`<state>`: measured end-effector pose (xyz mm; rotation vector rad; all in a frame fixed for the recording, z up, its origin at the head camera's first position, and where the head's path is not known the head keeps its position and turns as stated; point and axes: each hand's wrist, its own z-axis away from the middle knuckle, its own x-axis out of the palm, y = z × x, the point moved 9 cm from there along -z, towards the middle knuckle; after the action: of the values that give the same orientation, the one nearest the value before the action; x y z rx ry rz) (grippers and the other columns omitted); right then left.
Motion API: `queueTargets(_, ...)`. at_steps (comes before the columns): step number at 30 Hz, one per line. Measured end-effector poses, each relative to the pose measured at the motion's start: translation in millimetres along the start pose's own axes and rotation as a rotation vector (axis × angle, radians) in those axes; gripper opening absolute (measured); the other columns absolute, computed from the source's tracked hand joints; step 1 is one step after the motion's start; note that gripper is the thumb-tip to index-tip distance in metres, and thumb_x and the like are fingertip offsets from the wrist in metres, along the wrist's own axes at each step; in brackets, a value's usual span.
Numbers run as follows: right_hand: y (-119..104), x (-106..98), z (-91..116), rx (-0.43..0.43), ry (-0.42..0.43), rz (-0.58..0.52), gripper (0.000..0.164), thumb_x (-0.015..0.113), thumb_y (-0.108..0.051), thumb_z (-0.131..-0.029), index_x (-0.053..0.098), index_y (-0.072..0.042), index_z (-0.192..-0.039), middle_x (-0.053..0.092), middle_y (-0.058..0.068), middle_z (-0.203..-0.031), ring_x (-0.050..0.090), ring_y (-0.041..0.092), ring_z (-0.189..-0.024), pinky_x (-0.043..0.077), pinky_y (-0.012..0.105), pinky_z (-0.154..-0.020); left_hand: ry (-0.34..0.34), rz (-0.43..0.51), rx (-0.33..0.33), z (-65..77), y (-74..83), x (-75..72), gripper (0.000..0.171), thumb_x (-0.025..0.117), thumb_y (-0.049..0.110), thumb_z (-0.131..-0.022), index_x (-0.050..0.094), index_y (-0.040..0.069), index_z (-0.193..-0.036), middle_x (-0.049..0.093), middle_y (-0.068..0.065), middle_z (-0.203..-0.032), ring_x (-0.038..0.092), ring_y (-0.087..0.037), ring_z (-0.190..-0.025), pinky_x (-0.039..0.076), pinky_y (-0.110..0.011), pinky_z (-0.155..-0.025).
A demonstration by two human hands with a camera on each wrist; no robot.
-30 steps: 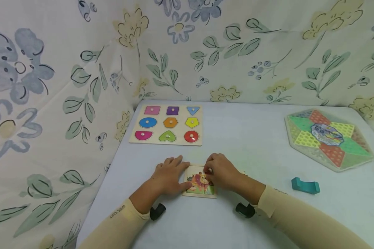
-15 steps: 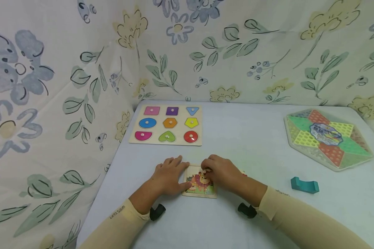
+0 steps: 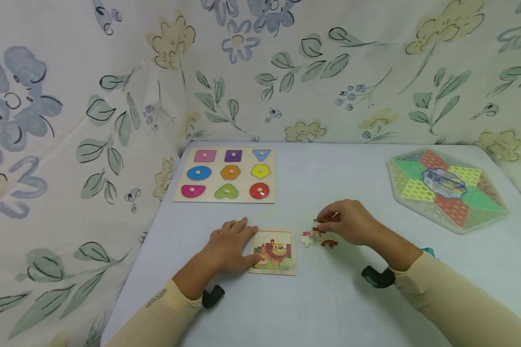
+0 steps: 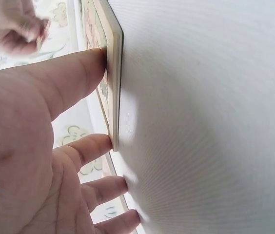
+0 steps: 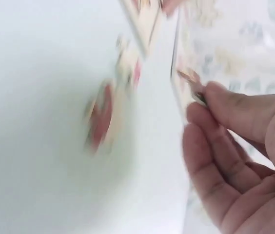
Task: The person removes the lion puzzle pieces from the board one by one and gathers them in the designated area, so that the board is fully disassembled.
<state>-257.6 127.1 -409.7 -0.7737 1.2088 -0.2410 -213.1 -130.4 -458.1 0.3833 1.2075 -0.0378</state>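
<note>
Editor: What splits the views?

Operator: From my remote seat, only the left wrist view shows the side of the lion puzzle frame (image 3: 282, 235), with the left hand (image 3: 230, 248) resting its thumb tip at the edge. The head view shows the frame flat on the desk (image 3: 321, 303), its upper strip bare.

Editor: And around it?

Operator: I see a pink-marked piece (image 3: 306, 238) and a red-marked piece (image 3: 329, 244) lying right of the frame, blurred in the right wrist view. Beyond sit a shape board (image 3: 245, 182) and a hexagonal game board (image 3: 448, 187); the right sleeve (image 3: 456, 289) mostly hides a teal block (image 3: 429, 251).

Editor: The grip?

Operator: The right hand (image 3: 351, 222) pinches a small puzzle piece (image 5: 195, 85), thumb against fingers; the left hand's fingers are spread.
</note>
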Motion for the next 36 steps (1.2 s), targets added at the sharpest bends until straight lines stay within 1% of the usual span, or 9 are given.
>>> queueTargets(5,44.8,-7.1,16.4,0.142,-0.078,-0.026,0.019,0.082,-0.022,-0.087,0.079,-0.013,-0.103,0.075,-0.002,-0.097,0.067,0.015,-0.086,0.055,0.03,-0.07,-0.002,-0.007,-0.003,5.1,-5.8,-3.4,0.078,0.072,0.056,-0.088,0.045,0.027,-0.155,0.031,-0.008,-0.167,0.028,-0.037,-0.152,0.032,-0.065,-0.116)
queueTargets(8,58.7,-1.5,21.1,0.156,-0.11,-0.032,0.02,0.083,-0.023,-0.086,0.079,-0.012,-0.103,0.075,-0.003,-0.097,0.065,0.014,-0.085,0.054,0.03,-0.07,-0.006,-0.012,-0.01,7.8,-10.4,-4.6,0.078,0.072,0.057,-0.088,0.045,0.028,-0.155,0.031,-0.008,-0.167,0.028,-0.037,-0.152,0.032,-0.066,-0.116)
queueTargets(11,62.2,4.0,20.7,0.135,-0.106,-0.003,0.018,0.083,-0.023,-0.086,0.08,-0.013,-0.102,0.075,-0.003,-0.097,0.064,0.015,-0.088,0.054,0.031,-0.073,-0.007,-0.007,-0.015,9.7,-15.2,-4.7,0.077,0.071,0.057,-0.089,0.045,0.027,-0.155,0.031,-0.008,-0.167,0.028,-0.038,-0.152,0.031,-0.067,-0.116)
queueTargets(16,54.9,8.1,18.4,0.086,-0.055,0.117,0.014,0.082,-0.018,-0.087,0.08,-0.014,-0.1,0.073,-0.002,-0.099,0.064,0.017,-0.094,0.053,0.034,-0.079,-0.01,0.011,-0.006,11.7,-20.0,-2.3,0.079,0.072,0.058,-0.088,0.045,0.028,-0.156,0.03,-0.008,-0.168,0.027,-0.038,-0.152,0.03,-0.068,-0.116)
queueTargets(22,47.3,6.8,19.7,0.074,-0.043,0.15,0.013,0.081,-0.014,-0.087,0.08,-0.012,-0.1,0.073,-0.001,-0.097,0.064,0.016,-0.09,0.053,0.032,-0.075,-0.05,0.005,0.018,12.7,-23.4,1.4,0.091,0.075,0.063,-0.081,0.039,0.03,-0.159,0.025,-0.006,-0.17,0.024,-0.038,-0.154,0.029,-0.067,-0.117)
queueTargets(25,38.0,4.0,18.9,0.073,-0.039,0.159,0.017,0.079,-0.014,-0.089,0.078,-0.009,-0.105,0.071,0.0,-0.096,0.062,0.015,-0.084,0.052,0.03,-0.069,-0.065,0.002,0.033,11.9,-22.5,1.4,0.097,0.077,0.064,-0.078,0.037,0.032,-0.159,0.024,-0.004,-0.17,0.023,-0.037,-0.154,0.028,-0.066,-0.118)
queueTargets(29,7.2,10.2,11.8,0.072,-0.04,0.191,0.023,0.078,-0.016,-0.09,0.076,-0.007,-0.112,0.069,0.003,-0.098,0.059,0.016,-0.081,0.051,0.029,-0.066,-0.06,0.014,0.054,8.4,-18.1,0.4,0.092,0.076,0.062,-0.08,0.038,0.033,-0.159,0.025,-0.004,-0.17,0.023,-0.037,-0.154,0.029,-0.066,-0.118)
queueTargets(32,-25.0,32.3,1.0,0.029,-0.062,0.226,0.025,0.079,-0.019,-0.09,0.075,-0.009,-0.113,0.068,0.004,-0.102,0.058,0.016,-0.083,0.053,0.031,-0.071,-0.053,0.01,0.056,5.3,-14.8,0.7,0.086,0.074,0.058,-0.084,0.038,0.033,-0.159,0.026,-0.004,-0.17,0.023,-0.036,-0.154,0.029,-0.065,-0.118)
queueTargets(36,-60.5,73.3,-15.1,-0.021,-0.115,0.225,0.029,0.081,-0.025,-0.088,0.075,-0.013,-0.114,0.065,0.002,-0.108,0.058,0.015,-0.091,0.056,0.035,-0.084,-0.049,-0.011,0.057,1.6,-9.1,1.5,0.085,0.074,0.057,-0.085,0.039,0.034,-0.158,0.026,-0.003,-0.17,0.024,-0.036,-0.155,0.03,-0.065,-0.118)
